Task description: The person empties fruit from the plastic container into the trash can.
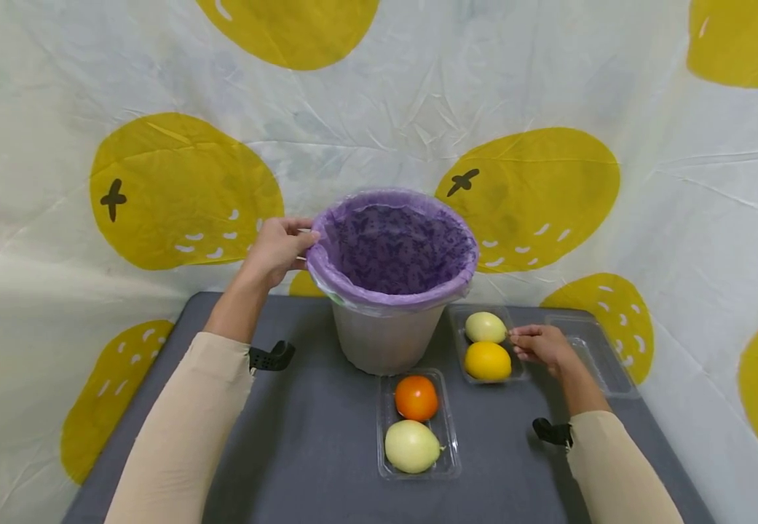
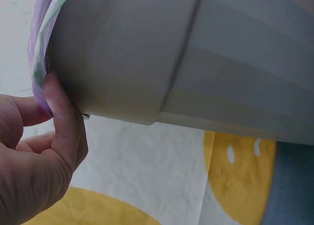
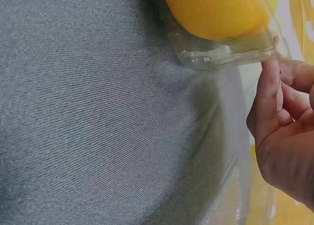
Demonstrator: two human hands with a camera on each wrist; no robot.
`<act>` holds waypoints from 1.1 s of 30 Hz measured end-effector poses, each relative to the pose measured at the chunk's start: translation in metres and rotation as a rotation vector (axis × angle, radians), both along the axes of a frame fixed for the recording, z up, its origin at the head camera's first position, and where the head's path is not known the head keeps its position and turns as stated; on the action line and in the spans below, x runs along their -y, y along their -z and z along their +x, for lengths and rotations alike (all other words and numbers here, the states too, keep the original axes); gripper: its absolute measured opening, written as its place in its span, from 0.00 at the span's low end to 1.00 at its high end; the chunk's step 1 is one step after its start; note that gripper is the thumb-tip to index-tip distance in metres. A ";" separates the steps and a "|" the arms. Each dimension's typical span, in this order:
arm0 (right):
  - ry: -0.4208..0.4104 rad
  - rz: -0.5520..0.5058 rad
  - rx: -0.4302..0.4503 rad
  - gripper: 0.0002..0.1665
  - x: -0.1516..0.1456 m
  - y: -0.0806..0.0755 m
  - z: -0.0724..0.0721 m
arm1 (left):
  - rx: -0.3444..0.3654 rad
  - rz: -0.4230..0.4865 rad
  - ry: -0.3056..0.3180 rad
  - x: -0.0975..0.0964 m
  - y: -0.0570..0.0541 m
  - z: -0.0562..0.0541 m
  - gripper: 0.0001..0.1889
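Note:
A trash bin (image 1: 385, 338) stands at the back of the table with a purple bag (image 1: 392, 298) folded over its rim. My left hand (image 1: 278, 249) pinches the left side of that rim, thumb over the bag and fingers under it, as the left wrist view shows of the hand (image 2: 54, 141). Right of the bin is a clear plastic tray (image 1: 469, 376) holding a pale green round fruit (image 1: 486, 327) and a yellow fruit (image 1: 487, 362). My right hand (image 1: 542, 346) pinches this tray's right edge; the right wrist view shows thumb and fingertip at its rim (image 3: 235, 63).
In front of the bin lies another clear tray (image 1: 418, 474) with an orange fruit (image 1: 416, 398) and a pale fruit (image 1: 412, 446). A clear tray with no fruit (image 1: 621, 378) lies at the right edge of the grey table (image 1: 313, 451). A fruit-print cloth (image 1: 365, 124) hangs behind.

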State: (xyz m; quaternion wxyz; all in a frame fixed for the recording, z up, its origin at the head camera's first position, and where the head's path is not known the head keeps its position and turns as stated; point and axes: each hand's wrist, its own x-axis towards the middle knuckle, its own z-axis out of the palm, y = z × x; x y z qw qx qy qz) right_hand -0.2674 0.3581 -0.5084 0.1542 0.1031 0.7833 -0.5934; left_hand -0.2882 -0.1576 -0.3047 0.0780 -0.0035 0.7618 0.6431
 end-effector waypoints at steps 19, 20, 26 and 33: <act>0.067 -0.285 -0.015 0.09 -0.005 -0.006 0.011 | 0.002 -0.002 -0.009 -0.001 -0.001 0.000 0.26; 0.074 -0.307 -0.014 0.10 -0.005 -0.007 0.011 | 0.002 -0.003 -0.011 -0.001 -0.001 0.000 0.26; 0.096 -0.364 -0.018 0.12 -0.004 -0.020 0.010 | -0.002 -0.005 -0.015 0.000 -0.003 0.002 0.26; 0.116 -0.424 -0.041 0.10 -0.003 -0.048 0.007 | -0.006 -0.001 -0.011 -0.001 -0.001 0.001 0.26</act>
